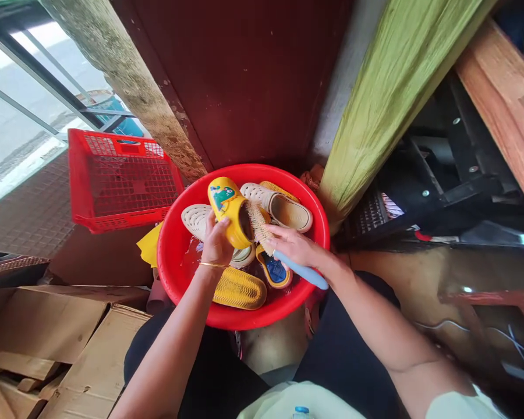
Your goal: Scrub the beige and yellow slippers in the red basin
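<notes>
Over a red basin (pixel 168 262), my left hand (pixel 217 240) grips a yellow clog (pixel 232 203) with a green dinosaur picture on its toe. My right hand (pixel 290 244) is closed on a brush (pixel 301 272) with a blue handle and pale bristles. The bristles touch the clog's opening on its right side. Beneath and around them in the basin lie beige clogs (pixel 290 210), a yellow clog with a blue insole (pixel 276 270) and a yellow clog sole-up (pixel 240 289). Some water shows at the basin's bottom.
At the left stands a red plastic crate (pixel 124 223), with flattened cardboard (pixel 48 326) below it. A dark red panel (pixel 244 81) rises behind the basin. A green curtain (pixel 371 110) hangs at the right, beside black items and a wooden beam (pixel 502 99).
</notes>
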A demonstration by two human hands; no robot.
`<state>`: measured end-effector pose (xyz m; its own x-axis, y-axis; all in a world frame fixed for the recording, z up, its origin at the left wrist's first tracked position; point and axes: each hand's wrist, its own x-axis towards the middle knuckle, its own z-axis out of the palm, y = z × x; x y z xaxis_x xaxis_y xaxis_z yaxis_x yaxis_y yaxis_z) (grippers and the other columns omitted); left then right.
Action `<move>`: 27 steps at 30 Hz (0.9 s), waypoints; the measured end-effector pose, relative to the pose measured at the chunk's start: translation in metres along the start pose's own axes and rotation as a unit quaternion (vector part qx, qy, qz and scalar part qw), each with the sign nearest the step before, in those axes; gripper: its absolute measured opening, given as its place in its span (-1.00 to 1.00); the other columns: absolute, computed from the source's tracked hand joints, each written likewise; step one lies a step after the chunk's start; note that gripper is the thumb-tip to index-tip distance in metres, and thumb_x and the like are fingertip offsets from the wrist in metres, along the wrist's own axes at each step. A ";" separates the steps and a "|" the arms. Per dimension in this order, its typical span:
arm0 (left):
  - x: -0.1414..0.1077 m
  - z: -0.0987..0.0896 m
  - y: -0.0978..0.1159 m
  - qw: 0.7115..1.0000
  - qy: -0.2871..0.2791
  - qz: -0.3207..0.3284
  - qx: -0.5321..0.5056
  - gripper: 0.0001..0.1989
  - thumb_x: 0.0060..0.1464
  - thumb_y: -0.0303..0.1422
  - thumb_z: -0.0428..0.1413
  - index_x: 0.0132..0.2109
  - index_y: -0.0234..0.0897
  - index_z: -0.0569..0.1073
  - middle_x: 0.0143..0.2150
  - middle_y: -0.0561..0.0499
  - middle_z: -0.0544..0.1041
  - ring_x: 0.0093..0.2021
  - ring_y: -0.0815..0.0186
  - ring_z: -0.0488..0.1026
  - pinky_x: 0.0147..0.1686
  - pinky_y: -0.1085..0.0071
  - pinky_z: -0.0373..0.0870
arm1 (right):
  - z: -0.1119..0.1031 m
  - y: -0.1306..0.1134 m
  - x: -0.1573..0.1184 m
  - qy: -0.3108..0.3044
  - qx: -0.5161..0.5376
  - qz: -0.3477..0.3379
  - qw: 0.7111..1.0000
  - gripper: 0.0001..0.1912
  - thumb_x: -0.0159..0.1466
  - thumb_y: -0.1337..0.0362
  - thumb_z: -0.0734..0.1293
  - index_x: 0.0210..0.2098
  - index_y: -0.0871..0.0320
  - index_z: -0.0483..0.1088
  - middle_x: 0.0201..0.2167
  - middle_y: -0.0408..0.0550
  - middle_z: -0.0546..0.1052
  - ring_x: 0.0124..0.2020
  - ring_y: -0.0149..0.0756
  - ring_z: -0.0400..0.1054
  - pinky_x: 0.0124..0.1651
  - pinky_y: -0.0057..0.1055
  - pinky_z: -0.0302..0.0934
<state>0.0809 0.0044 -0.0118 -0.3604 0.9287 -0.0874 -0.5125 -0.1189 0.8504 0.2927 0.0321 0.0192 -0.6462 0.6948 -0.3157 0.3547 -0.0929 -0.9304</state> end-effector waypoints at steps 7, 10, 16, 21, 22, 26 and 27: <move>0.000 0.010 0.014 0.947 -0.081 0.231 0.208 -0.02 -0.12 -0.17 0.45 0.39 -0.04 0.17 0.41 -0.16 0.22 0.40 -0.06 0.23 0.35 -0.06 0.18 | -0.016 -0.001 0.000 -0.010 0.058 -0.035 0.998 -0.39 0.43 0.10 0.26 0.43 0.05 0.17 -0.42 -0.17 0.55 -0.54 -0.39 0.39 -0.53 -0.51 0.35; 0.002 0.008 0.019 0.926 -0.104 0.260 0.253 0.07 -0.05 -0.09 0.40 0.47 -0.07 0.02 0.45 -0.22 0.14 0.45 -0.11 0.13 0.34 -0.16 0.11 | -0.020 -0.003 0.000 -0.005 0.048 -0.078 0.996 -0.43 0.42 0.08 0.28 0.38 0.01 0.25 -0.31 -0.15 0.59 -0.43 -0.35 0.45 -0.41 -0.47 0.42; -0.005 0.016 0.021 0.942 -0.088 0.225 0.233 -0.01 -0.06 -0.17 0.42 0.43 -0.15 0.13 0.38 -0.21 0.27 0.41 -0.05 0.22 0.34 -0.06 0.18 | -0.018 -0.007 -0.002 -0.005 0.045 -0.074 0.996 -0.44 0.42 0.05 0.28 0.37 -0.03 0.26 -0.38 -0.19 0.53 -0.55 -0.43 0.36 -0.54 -0.53 0.33; 0.002 0.028 0.003 0.985 -0.075 0.087 0.126 -0.29 0.00 -0.19 0.40 0.25 -0.15 0.36 0.13 -0.09 0.54 0.18 0.10 0.48 0.13 0.24 0.45 | -0.019 -0.005 -0.001 0.039 0.074 -0.051 0.995 -0.34 0.43 0.07 0.25 0.46 0.03 0.08 -0.48 -0.20 0.49 -0.61 -0.40 0.35 -0.58 -0.51 0.29; 0.006 0.028 -0.005 0.987 -0.071 0.056 0.131 -0.39 0.02 -0.15 0.37 0.18 -0.19 0.42 0.04 -0.08 0.58 0.08 0.14 0.54 0.02 0.30 0.50 | -0.020 -0.004 0.001 0.059 0.071 -0.054 0.994 -0.32 0.43 0.05 0.25 0.47 0.04 0.06 -0.47 -0.20 0.50 -0.62 -0.39 0.35 -0.58 -0.50 0.30; 0.021 0.030 -0.035 0.959 -0.052 -0.066 0.271 -0.60 0.08 -0.04 0.29 -0.23 -0.34 0.51 -0.36 -0.06 0.60 -0.43 0.30 0.54 -0.46 0.48 0.42 | -0.025 0.006 0.010 0.160 0.024 -0.084 0.983 -0.25 0.39 -0.09 0.26 0.46 0.07 0.10 -0.32 -0.08 0.58 -0.51 -0.29 0.46 -0.47 -0.36 0.42; 0.024 0.030 -0.040 0.947 -0.049 -0.094 0.302 -0.59 0.11 -0.02 0.26 -0.30 -0.34 0.49 -0.43 -0.05 0.58 -0.51 0.33 0.50 -0.53 0.49 0.35 | -0.025 0.008 0.011 0.189 -0.001 -0.100 0.977 -0.26 0.39 -0.10 0.26 0.45 0.07 0.14 -0.24 -0.03 0.61 -0.41 -0.22 0.52 -0.37 -0.30 0.48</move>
<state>0.1162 0.0415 -0.0322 -0.2179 0.9452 -0.2430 -0.0092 0.2470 0.9690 0.3051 0.0570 0.0128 -0.4076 0.9124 -0.0370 0.2484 0.0718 -0.9660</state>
